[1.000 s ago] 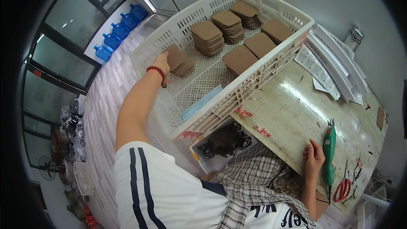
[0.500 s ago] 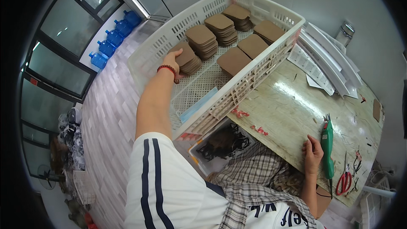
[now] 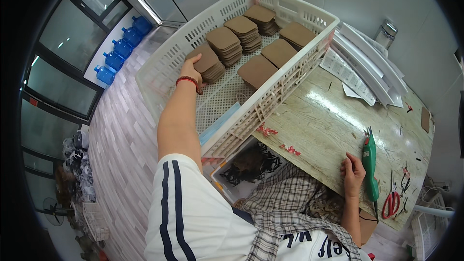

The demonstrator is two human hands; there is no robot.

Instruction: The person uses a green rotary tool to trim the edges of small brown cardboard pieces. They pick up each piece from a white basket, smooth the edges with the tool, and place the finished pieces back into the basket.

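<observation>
At the near left end of the white plastic crate [image 3: 212,152], my left hand [image 3: 192,71] grips the side of a stack of brown rounded pads [image 3: 205,60], one finger lying on its top. Behind this stack stand more stacks of the same pads [image 3: 224,39], with others [image 3: 258,71] along the crate's right side. My right hand [image 3: 353,171] rests at the table edge, its fingers loosely curled and nothing visible in them. Just right of it lies a green electric hand tool [image 3: 369,162] with a toothed metal tip, apart from the fingers.
Red-handled scissors [image 3: 391,203] and thread scraps lie on the table [image 3: 314,125]. White papers [image 3: 345,72] and a metal canister [image 3: 386,34] are at its far side. A blue face mask [image 3: 220,123] is in the crate; a bin of black scraps [image 3: 249,164] stands below.
The whole view has shifted slightly. My left hand stays on the same stack; my right hand stays beside the green tool with its fingers curled.
</observation>
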